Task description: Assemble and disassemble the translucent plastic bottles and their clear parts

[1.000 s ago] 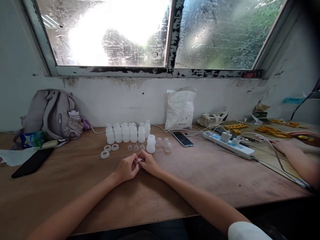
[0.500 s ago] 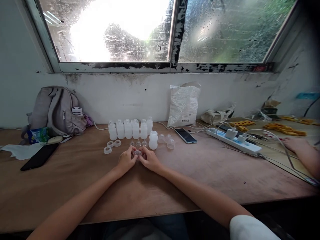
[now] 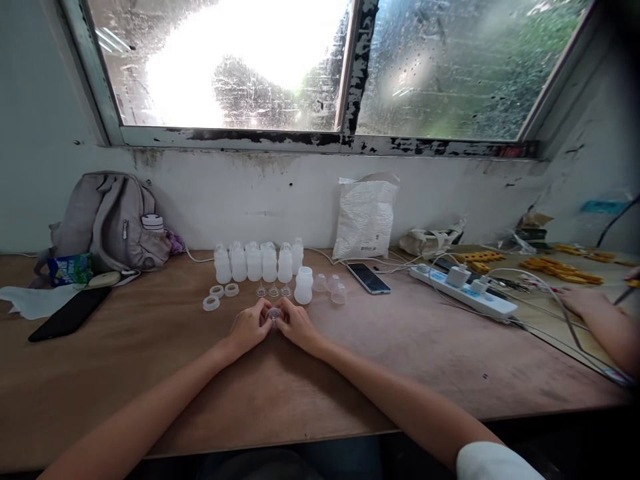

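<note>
My left hand (image 3: pixel 250 327) and my right hand (image 3: pixel 299 325) meet near the middle of the table, their fingers closed on opposite sides of a small clear ring-shaped piece (image 3: pixel 273 314). Just beyond them stand three clear nipples (image 3: pixel 273 291) in a short row. An open white bottle (image 3: pixel 303 285) is upright behind my right hand. Several capped white bottles (image 3: pixel 254 261) form a row farther back. Three white rings (image 3: pixel 211 303) lie left of my hands, and three clear domed caps (image 3: pixel 339 293) are at the right of the open bottle.
A phone (image 3: pixel 369 278), a white packet (image 3: pixel 367 217) and a power strip (image 3: pixel 465 292) with cables are on the right. At the left are a grey backpack (image 3: pixel 113 223) and a black phone (image 3: pixel 70 315). Another person's hand (image 3: pixel 580 300) is at far right, near yellow parts (image 3: pixel 560 270).
The view has shifted slightly. Both my hands remain closed on the clear piece, with little visible movement.
</note>
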`<state>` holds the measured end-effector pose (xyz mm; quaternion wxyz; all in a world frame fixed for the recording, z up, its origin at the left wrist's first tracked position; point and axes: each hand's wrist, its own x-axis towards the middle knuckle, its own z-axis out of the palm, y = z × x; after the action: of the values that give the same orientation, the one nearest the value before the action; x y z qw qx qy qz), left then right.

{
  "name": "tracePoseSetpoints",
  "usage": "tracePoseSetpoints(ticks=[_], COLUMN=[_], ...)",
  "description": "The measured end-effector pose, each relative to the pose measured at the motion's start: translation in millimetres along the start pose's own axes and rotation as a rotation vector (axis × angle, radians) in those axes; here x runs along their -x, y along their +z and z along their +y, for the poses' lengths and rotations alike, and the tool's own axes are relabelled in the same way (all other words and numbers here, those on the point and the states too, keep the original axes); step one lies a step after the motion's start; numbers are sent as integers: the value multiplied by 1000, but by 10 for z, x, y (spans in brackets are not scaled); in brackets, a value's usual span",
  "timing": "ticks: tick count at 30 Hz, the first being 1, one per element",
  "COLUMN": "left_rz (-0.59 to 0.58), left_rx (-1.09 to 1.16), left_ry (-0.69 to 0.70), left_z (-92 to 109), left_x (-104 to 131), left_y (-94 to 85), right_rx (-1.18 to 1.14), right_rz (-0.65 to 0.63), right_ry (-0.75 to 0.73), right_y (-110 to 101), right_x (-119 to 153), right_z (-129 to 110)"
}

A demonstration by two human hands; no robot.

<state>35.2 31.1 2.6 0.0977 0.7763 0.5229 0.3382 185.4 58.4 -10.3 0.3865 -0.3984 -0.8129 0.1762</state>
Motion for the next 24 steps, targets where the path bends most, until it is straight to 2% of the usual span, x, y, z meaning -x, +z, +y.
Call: tracePoseSetpoints(ticks=[7,13,17,19,22,24], left_rz=[39,85,129,156,190,195], left_rx=[-2,52,102,135,204,227], left_ry=[6,-70,-71,-58,-31,-1], left_z=[10,-50,-98,-97,-74,-60], left_x=[-9,-41,-52,-43,-7,24], left_y=[5,2,6,4,4,16], right_rx=[-111,-306,-391,-502,-786,-952], right_rz=[-64,-149,-147,-160,-224,-217], right_ry=[-96,-91,-87,-11,202,329], right_y=[-37,-126,-139,-140,-153,-164], right_x=[26,42,43,35,18,7], right_z=[-57,-129,-144,-138,-139,-152])
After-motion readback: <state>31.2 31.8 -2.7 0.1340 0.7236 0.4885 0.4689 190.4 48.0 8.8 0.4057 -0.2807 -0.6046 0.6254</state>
